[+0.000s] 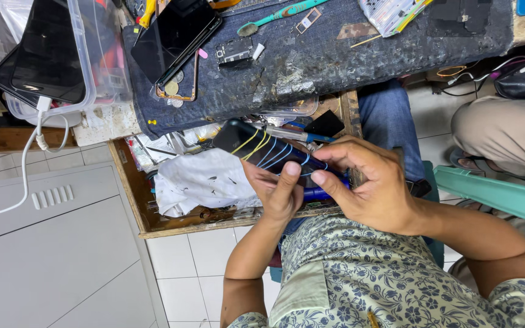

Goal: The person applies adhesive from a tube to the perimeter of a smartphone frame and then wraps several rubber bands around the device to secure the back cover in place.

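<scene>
Head view: the dark phone [262, 152], wrapped in rubber bands [268, 150], slants up-left from both hands, left hand [277, 194] gripping beneath, right hand [369, 185] pinching its near end.

two hands: left hand [277, 191], right hand [369, 185], both on one dark phone [262, 152]. rubber bands around that phone: about two yellow [251, 144] and three blue [277, 155], though the exact count is hard to tell. on the denim mat: one more black phone [177, 36], one green toothbrush [281, 13], two coins [173, 86]. one clear plastic box [89, 73]. one white cloth [199, 179] in one wooden drawer [130, 194].
</scene>
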